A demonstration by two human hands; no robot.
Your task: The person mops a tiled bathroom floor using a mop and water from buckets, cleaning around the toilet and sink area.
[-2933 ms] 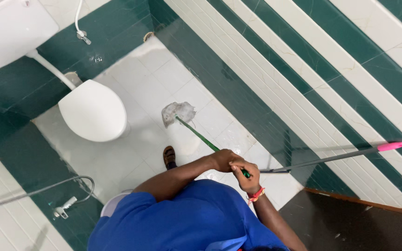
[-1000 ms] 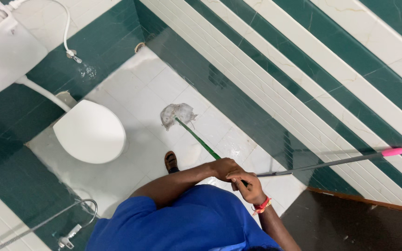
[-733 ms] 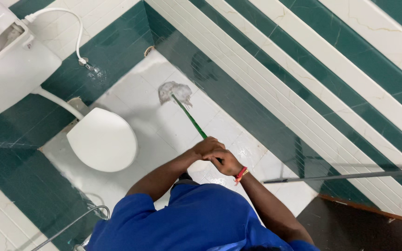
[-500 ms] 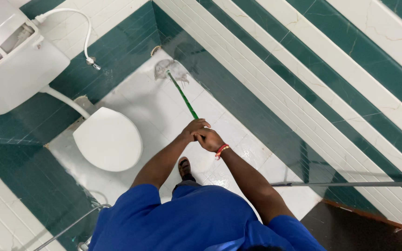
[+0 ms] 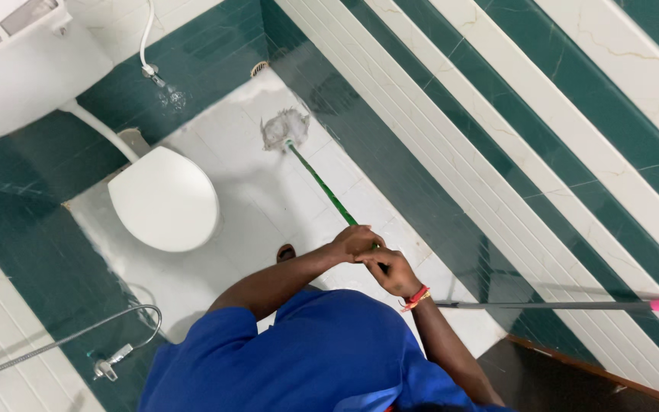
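While gripped, green-handled mop (image 5: 322,187) ends grey.

White tiled floor (image 5: 245,152) (wet) bears mop head (image 5: 284,128), toilet (image 5: 163,200).

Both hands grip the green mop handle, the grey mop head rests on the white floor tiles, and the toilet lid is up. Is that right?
Not quite: the head view shows the toilet lid closed, not up. The rest holds: the left hand and right hand both grip the green mop handle, and the grey mop head rests on the white floor tiles.
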